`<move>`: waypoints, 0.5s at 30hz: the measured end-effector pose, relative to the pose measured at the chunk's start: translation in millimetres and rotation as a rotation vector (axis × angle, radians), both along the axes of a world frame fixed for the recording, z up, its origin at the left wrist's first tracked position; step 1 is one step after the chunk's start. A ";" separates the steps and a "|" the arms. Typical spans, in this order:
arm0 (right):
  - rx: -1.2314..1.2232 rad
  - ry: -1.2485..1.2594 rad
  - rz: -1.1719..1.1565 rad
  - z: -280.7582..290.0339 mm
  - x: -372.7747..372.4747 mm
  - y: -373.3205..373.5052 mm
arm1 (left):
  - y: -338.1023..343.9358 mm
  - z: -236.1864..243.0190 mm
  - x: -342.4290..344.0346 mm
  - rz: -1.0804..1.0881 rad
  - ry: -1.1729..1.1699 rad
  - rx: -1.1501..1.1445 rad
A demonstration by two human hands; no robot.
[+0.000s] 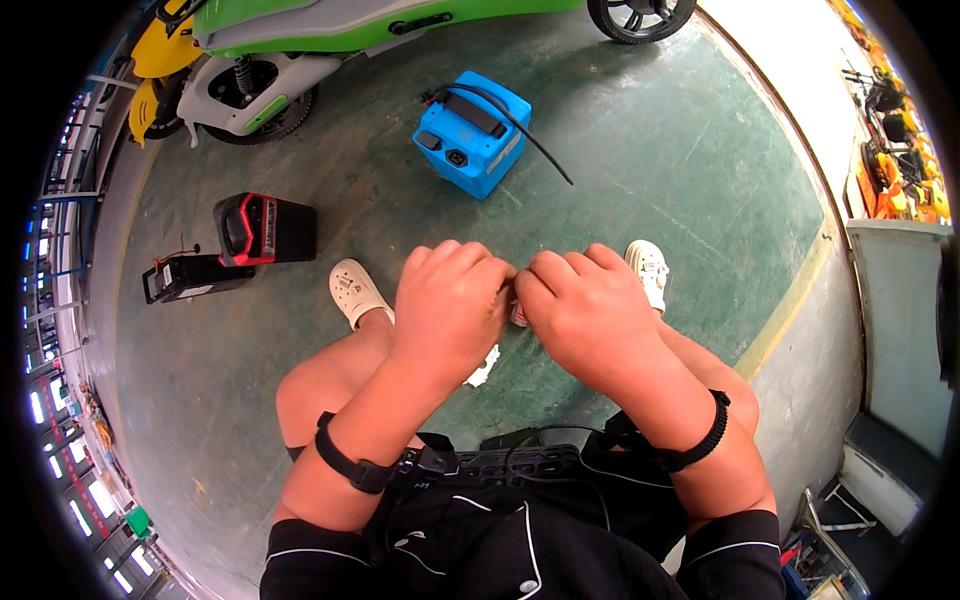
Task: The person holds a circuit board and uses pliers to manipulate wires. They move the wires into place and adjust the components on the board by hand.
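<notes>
My left hand [450,305] and my right hand [585,310] meet in front of me, knuckles up, with the fingers of both curled closed. Between them a bit of a small reddish and white thing [519,316] shows low down. Most of it is hidden, so its kind and which hand grips it cannot be made out. Just under my left hand a crumpled white scrap [485,368] shows; whether it hangs from the hand or lies on the floor is unclear. Beyond my hands stands a blue battery box [475,140] with a black handle and cable.
A black and red battery case [285,232] stands left, beside a flat black box [200,277]. Across the far side is a green electric scooter [330,25]. My cream clogs [357,290] rest on the green floor. A grey cabinet [905,310] stands right.
</notes>
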State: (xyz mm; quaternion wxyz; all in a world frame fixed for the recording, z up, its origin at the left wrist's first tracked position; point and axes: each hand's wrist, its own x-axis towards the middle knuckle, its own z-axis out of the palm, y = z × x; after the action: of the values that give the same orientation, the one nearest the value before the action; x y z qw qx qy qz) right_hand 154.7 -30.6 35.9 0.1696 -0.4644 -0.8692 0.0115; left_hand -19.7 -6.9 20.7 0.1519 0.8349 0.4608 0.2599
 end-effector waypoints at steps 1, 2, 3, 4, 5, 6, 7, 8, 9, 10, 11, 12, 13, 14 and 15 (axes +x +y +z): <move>-0.004 -0.004 0.000 -0.1 -0.6 -0.1 | -0.2 -1.2 -0.1 -0.003 0.010 -0.001; -0.007 -0.007 0.000 -0.4 -1.0 -0.1 | -0.4 -2.6 0.1 -0.007 0.019 -0.002; -0.010 -0.010 0.001 -0.6 -1.4 0.0 | -0.5 -3.3 0.2 -0.010 0.028 -0.004; -0.014 -0.012 0.001 -0.6 -1.6 0.1 | -0.8 -3.3 0.3 -0.016 0.043 -0.009; -0.022 -0.020 0.003 -0.7 -1.8 -0.1 | -1.2 -3.4 0.3 -0.021 0.058 -0.014; -0.031 -0.028 0.004 -0.7 -2.0 -0.4 | -1.6 -3.2 0.4 -0.026 0.073 -0.019; -0.039 -0.035 0.005 -0.6 -2.2 -0.7 | -2.0 -2.9 0.8 -0.028 0.080 -0.026; -0.043 -0.037 0.005 -0.1 -2.3 -0.9 | -2.5 -2.5 1.5 -0.030 0.087 -0.033; -0.048 -0.040 0.005 0.6 -2.5 -0.9 | -2.8 -2.2 1.9 -0.033 0.093 -0.040; -0.052 -0.042 0.005 1.2 -2.7 -1.1 | -3.0 -1.8 1.8 -0.034 0.097 -0.045; -0.054 -0.043 0.005 1.3 -2.5 -1.4 | -2.9 -1.7 2.0 -0.038 0.099 -0.049; -0.056 -0.043 0.004 1.2 -2.4 -1.7 | -2.8 -1.5 2.2 -0.041 0.101 -0.053; -0.058 -0.044 0.004 1.3 -2.1 -2.0 | -2.8 -1.7 2.3 -0.044 0.100 -0.055; -0.061 -0.040 0.000 1.7 -2.2 -2.1 | -3.0 -2.0 2.0 -0.047 0.101 -0.057; -0.065 -0.036 -0.005 2.2 -2.2 -2.3 | -3.3 -2.4 1.9 -0.050 0.102 -0.059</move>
State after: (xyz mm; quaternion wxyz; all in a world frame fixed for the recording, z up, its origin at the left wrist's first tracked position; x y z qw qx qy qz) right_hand 152.5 -33.0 38.1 0.1387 -0.4718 -0.8702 0.0310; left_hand -17.8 -10.2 18.3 0.1592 0.8534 0.4543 0.1997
